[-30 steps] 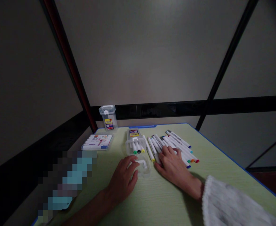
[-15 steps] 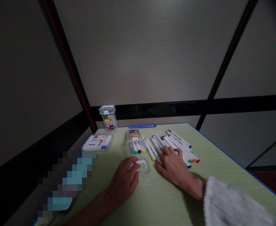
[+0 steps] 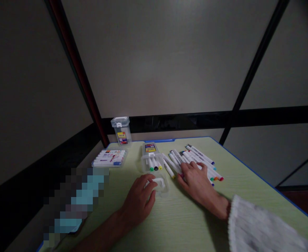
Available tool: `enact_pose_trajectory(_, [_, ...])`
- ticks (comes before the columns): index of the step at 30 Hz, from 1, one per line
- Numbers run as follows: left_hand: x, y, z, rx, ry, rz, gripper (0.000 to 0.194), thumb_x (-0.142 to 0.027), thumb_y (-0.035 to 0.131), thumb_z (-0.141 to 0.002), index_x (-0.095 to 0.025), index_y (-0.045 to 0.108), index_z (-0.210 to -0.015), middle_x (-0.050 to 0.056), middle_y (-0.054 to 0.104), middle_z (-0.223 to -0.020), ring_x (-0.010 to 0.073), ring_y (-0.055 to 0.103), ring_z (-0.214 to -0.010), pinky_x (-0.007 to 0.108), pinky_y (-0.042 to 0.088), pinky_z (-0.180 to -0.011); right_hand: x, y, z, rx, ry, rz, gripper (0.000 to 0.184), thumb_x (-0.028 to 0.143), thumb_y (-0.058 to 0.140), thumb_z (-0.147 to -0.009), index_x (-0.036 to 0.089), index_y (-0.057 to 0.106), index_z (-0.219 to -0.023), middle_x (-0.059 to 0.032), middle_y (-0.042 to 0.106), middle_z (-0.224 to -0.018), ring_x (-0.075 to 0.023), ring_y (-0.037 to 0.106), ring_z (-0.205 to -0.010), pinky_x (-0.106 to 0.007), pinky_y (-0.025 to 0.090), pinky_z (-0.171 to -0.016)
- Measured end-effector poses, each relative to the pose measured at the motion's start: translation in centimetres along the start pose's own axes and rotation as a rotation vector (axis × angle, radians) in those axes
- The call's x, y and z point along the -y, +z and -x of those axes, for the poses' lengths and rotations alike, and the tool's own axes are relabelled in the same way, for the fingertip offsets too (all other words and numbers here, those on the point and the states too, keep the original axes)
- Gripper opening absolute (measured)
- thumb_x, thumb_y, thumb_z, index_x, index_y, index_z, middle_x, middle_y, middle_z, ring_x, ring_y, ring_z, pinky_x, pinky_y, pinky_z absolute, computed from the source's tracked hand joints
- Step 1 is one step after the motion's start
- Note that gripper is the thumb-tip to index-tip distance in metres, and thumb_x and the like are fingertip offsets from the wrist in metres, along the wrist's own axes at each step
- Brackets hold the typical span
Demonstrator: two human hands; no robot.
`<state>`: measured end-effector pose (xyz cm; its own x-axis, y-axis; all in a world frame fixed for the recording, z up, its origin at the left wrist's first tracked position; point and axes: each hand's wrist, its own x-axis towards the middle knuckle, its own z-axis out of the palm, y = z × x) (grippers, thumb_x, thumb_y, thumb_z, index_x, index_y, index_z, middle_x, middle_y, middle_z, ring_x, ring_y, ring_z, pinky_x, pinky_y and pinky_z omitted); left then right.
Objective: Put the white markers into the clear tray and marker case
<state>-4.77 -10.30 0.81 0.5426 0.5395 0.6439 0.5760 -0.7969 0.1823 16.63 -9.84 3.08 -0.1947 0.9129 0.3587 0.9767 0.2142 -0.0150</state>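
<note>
My left hand (image 3: 140, 197) rests low over the table, fingers curved and apart, its fingertips over the clear lid (image 3: 164, 187) of a plastic marker case (image 3: 149, 152). That case lies on its side, with several markers inside; green, black and yellow ends face me. My right hand (image 3: 196, 178) is on the left part of a loose pile of white markers (image 3: 200, 157). Its thumb and fingers close on a white marker (image 3: 173, 163) with a pinkish end beside the thumb; the fingers partly hide the grip. A yellow-ended marker (image 3: 169, 170) lies just left of it.
An upright clear case (image 3: 123, 134) with a lid stands at the back left. In front of it lies a flat pack of markers (image 3: 109, 158). A blurred-out, bluish object (image 3: 82, 199) is along the left edge. The table (image 3: 248, 196) meets a panelled wall behind.
The marker by my right thumb has swung so that its far end points more to the left, beside the case. My right hand has shifted slightly; the left stays put.
</note>
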Motion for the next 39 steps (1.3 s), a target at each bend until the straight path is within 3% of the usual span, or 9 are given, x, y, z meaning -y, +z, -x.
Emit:
enact_pose_trajectory(6, [-0.1,0.0,-0.1,0.003,-0.013,0.006,0.022,-0.007,0.044,-0.076,-0.017,0.050,-0.094,0.009,0.053,-0.102,0.0182,0.053,-0.091,0.033,0.048,-0.079,-0.3,0.4,-0.1,-0.066,-0.029,0.028,0.012,0.021,0.039,-0.083,0.014,0.048,-0.087,-0.0070,0.063,-0.072,-0.0251,0.056,-0.077,-0.040,0.027,-0.078])
enact_pose_trajectory(11, [-0.2,0.0,-0.2,-0.002,-0.011,0.007,0.021,-0.007,0.043,-0.076,-0.018,0.052,-0.092,0.008,0.054,-0.100,0.0175,0.054,-0.090,0.033,0.048,-0.079,-0.4,0.0,-0.1,-0.183,-0.086,0.024,0.014,0.021,0.035,-0.086,0.017,0.047,-0.081,-0.0053,0.062,-0.068,-0.0216,0.056,-0.068,-0.037,0.026,-0.079])
enact_pose_trajectory(23, [-0.2,0.0,-0.1,0.009,-0.005,0.030,0.021,-0.007,0.044,-0.076,-0.017,0.052,-0.092,0.008,0.055,-0.100,0.0168,0.054,-0.090,0.031,0.048,-0.080,-0.4,0.0,0.1,-0.372,-0.297,-0.162,0.017,0.015,0.036,-0.087,0.016,0.051,-0.080,-0.0038,0.061,-0.067,-0.0170,0.053,-0.063,-0.037,0.029,-0.081])
enact_pose_trajectory(39, [-0.2,-0.1,0.1,-0.043,-0.011,0.018,0.034,-0.009,0.045,-0.078,-0.017,0.046,-0.111,0.010,0.054,-0.108,0.0187,0.052,-0.103,0.033,0.047,-0.088,1.6,-2.2,1.7,-0.683,-0.484,-0.279,0.007,0.013,0.046,-0.084,0.018,0.051,-0.085,0.0052,0.054,-0.054,-0.0103,0.046,-0.051,-0.034,0.034,-0.075])
